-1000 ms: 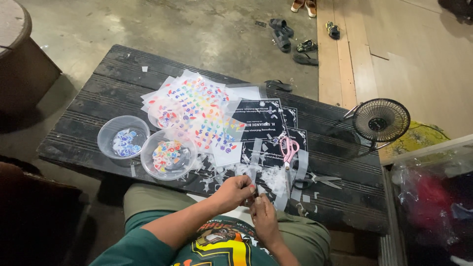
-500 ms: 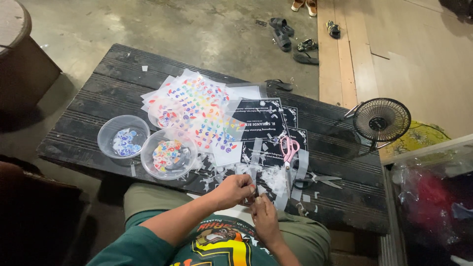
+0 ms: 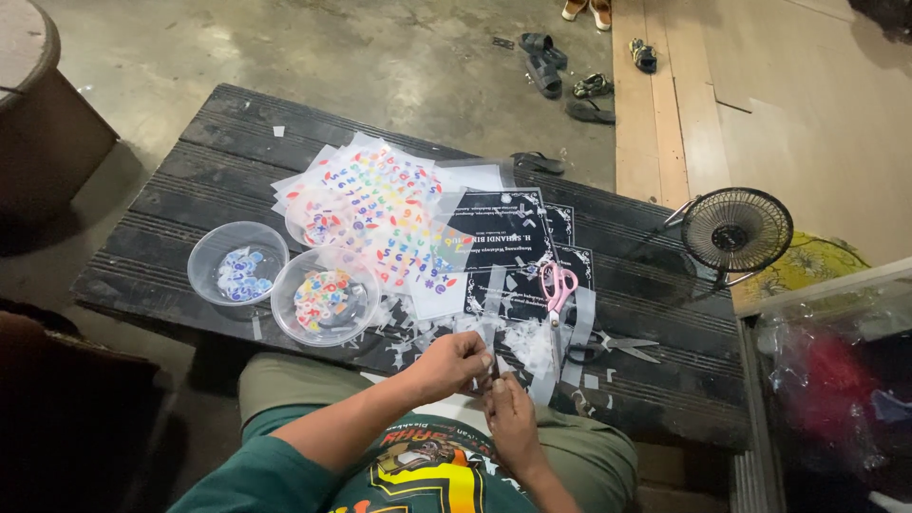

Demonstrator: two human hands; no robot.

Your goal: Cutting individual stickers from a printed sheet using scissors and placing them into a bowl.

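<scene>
At the far left of the dark slatted surface stands a clear round plastic bowl with blue and white bits in its bottom. Just beside it, touching or nearly so, a second clear bowl holds a heap of small pieces in red, yellow, green and white. Behind both lies a fanned stack of clear sticker sheets, covered with rows of little letters and shapes in many colours; the stack overlaps a black printed card.

At the near edge, over the person's lap, the left hand is curled, thumb and fingertips pinching a small, pale, see-through scrap. The right hand meets it from below, its fingers closed on the same scrap, so the two hands are pressed close together. The scrap is too small to tell what is on it. White and clear offcuts litter the surface around the hands.

Right of the hands, pink-handled scissors rest on the card, and grey metal scissors lie near them. Further right a small black wire-guarded fan stands at the edge.
</scene>
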